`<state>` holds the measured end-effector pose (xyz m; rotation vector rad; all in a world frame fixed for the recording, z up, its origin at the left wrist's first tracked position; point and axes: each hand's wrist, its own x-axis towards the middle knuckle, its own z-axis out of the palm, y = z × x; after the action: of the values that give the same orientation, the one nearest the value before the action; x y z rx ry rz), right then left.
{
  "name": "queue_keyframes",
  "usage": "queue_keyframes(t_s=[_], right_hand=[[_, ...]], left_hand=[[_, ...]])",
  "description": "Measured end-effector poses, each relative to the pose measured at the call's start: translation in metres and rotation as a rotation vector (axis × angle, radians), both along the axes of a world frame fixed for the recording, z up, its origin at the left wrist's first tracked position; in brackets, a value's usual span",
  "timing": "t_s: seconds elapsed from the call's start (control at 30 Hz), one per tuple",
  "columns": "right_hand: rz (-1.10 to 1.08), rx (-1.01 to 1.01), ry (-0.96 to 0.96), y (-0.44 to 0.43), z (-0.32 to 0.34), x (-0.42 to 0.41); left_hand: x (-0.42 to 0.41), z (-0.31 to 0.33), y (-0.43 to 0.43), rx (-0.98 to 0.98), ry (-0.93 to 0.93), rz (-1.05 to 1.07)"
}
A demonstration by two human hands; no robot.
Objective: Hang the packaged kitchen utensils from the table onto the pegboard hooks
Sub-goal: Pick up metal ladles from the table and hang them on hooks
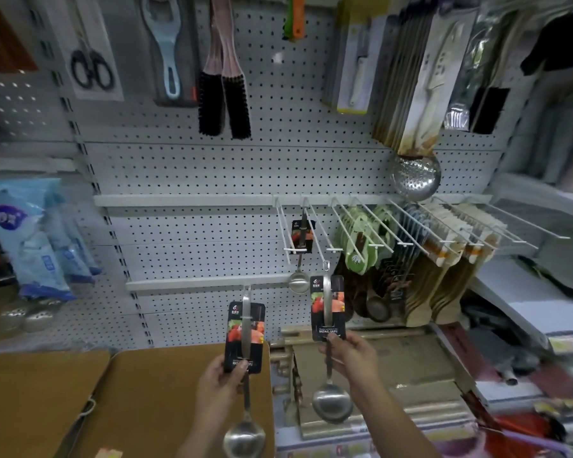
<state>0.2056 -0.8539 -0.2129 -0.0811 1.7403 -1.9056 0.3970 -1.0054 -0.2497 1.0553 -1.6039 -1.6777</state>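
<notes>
Fingers of left hand (pixel 220 385) pinch one ladle (pixel 245 320); right hand's (pixel 351 355), another ladle (pixel 327 302) (both carded); third ladle (pixel 299 281) hangs.

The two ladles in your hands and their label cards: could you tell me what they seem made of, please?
The left ladle, in the left hand, and the right ladle, in the right hand, look like stainless steel: silvery, with soft reflections on the bowls. Their label cards look like printed cardboard: flat, dark, with a food photo.

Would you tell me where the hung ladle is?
Head view, right of centre: the hung ladle hangs at the left end of the hook row, above the held ladle in the right hand.
</notes>
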Motion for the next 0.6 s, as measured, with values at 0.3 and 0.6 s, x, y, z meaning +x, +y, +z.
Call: queue_keyframes(t_s=[0.3, 0.6], right_hand=[[0.032, 0.004, -0.033, -0.013, -0.008, -0.034], [0.035, 0.003, -0.042, -0.067, 0.0, -0.084]], left_hand=[[-0.02, -0.005, 0.021, 0.007, -0.002, 0.066], [-0.03, -0.029, 0.029, 0.025, -0.032, 0.056]])
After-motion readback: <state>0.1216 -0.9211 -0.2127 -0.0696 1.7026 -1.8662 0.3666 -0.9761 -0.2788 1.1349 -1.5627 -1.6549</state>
